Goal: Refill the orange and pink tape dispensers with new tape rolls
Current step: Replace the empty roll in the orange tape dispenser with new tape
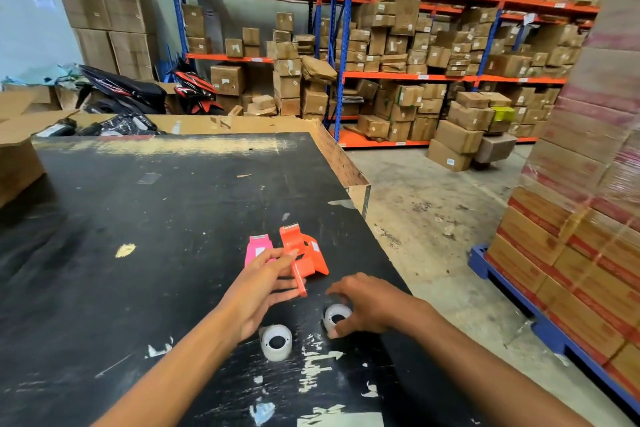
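Note:
An orange tape dispenser point(304, 253) lies on the black table point(138, 218) near its right edge, with a pink tape dispenser point(257, 248) just to its left. My left hand point(266, 291) touches the orange dispenser's handle with spread fingers and partly covers the pink one. Two clear tape rolls lie closer to me. My right hand point(360, 305) curls its fingers around the right roll point(335, 315). The left roll point(276, 341) lies free below my left hand.
The table's right edge drops to a concrete floor point(433, 218). A wrapped pallet of boxes point(581, 253) stands on the right. Shelves of cartons point(415, 62) fill the back. An open cardboard box point(20, 135) and motorbikes point(138, 90) sit behind the table.

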`<move>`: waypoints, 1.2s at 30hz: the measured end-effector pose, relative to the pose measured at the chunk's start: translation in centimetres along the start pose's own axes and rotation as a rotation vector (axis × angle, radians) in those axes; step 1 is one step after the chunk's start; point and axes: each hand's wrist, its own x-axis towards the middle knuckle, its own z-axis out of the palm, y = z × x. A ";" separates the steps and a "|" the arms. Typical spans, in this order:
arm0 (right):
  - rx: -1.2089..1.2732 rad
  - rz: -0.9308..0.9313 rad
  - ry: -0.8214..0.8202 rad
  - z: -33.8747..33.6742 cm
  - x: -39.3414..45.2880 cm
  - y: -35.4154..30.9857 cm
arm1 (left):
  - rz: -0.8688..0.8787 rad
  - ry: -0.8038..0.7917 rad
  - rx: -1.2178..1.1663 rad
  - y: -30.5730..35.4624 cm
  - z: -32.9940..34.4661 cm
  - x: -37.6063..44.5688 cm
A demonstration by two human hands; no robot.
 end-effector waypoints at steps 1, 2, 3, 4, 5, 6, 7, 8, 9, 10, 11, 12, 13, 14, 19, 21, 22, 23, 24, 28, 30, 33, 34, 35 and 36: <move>0.016 -0.020 0.001 0.3 0.3 -0.2 | 0.007 0.000 -0.011 0.1 -0.2 -0.2; 0.051 -0.029 0.014 0.5 0.5 -0.2 | 0.012 0.001 -0.018 0.1 -0.4 -0.4; 0.125 -0.037 0.043 0.6 0.7 -0.3 | 0.021 0.007 -0.021 0.2 -0.7 -0.6; 0.255 -0.043 0.085 0.4 1.0 -0.4 | 0.031 0.017 -0.018 0.3 -1.0 -0.8; 0.434 -0.058 0.132 0.0 1.1 -0.6 | 0.039 0.026 -0.013 0.3 -1.3 -0.9; 0.633 -0.078 0.171 -0.6 1.1 -0.8 | 0.044 0.034 -0.009 0.4 -1.6 -1.0; 0.813 -0.101 0.198 -1.2 1.0 -1.1 | 0.049 0.041 -0.008 0.4 -1.8 -1.2; 0.955 -0.120 0.209 -1.9 1.0 -1.5 | 0.054 0.046 -0.009 0.5 -2.1 -1.4; 1.060 -0.143 0.199 -2.4 0.8 -1.8 | 0.057 0.048 -0.009 0.4 -2.3 -1.5; 1.124 -0.173 0.174 -2.8 0.8 -2.3 | 0.061 0.051 -0.008 0.5 -2.5 -1.6; 1.144 -0.203 0.149 -3.0 0.7 -2.7 | 0.063 0.050 -0.009 0.5 -2.7 -1.7; 1.134 -0.224 0.135 -3.0 0.7 -3.1 | 0.061 0.050 -0.013 0.5 -2.9 -1.8; 1.122 -0.238 0.130 -3.0 0.8 -3.4 | 0.059 0.052 -0.017 0.6 -3.2 -1.8; 1.125 -0.246 0.130 -3.0 0.9 -3.7 | 0.054 0.053 -0.024 0.6 -3.5 -1.9; 1.185 -0.313 0.089 -3.0 1.6 -4.8 | 0.031 0.013 -0.062 0.9 -4.2 -2.0; 1.176 -0.331 0.089 -2.9 1.9 -5.5 | 0.032 0.016 -0.079 1.0 -4.4 -1.9; 1.173 -0.331 0.095 -3.0 2.1 -5.6 | 0.030 0.016 -0.094 1.0 -4.5 -1.9; 1.176 -0.324 0.105 -3.1 2.3 -5.7 | 0.029 0.013 -0.111 0.9 -4.6 -1.8; 1.185 -0.298 0.133 -3.4 2.8 -5.6 | 0.029 0.011 -0.125 1.0 -4.8 -1.7; 1.043 -0.074 0.381 -3.8 6.1 -3.0 | 0.023 0.048 -0.143 1.1 -5.4 -1.4; 0.750 0.053 0.444 -3.1 8.2 -1.5 | 0.019 0.065 -0.150 1.2 -5.8 -1.1; 0.431 0.254 0.368 -1.8 10.3 -0.8 | 0.016 0.084 -0.160 1.3 -6.3 -0.9; 0.400 0.285 0.341 -1.6 10.6 -1.0 | 0.015 0.088 -0.159 1.3 -6.4 -0.8; 0.376 0.301 0.323 -1.5 10.8 -1.3 | 0.013 0.089 -0.157 1.3 -6.4 -0.8; 0.347 0.306 0.311 -1.4 10.9 -1.5 | 0.010 0.090 -0.158 1.3 -6.5 -0.7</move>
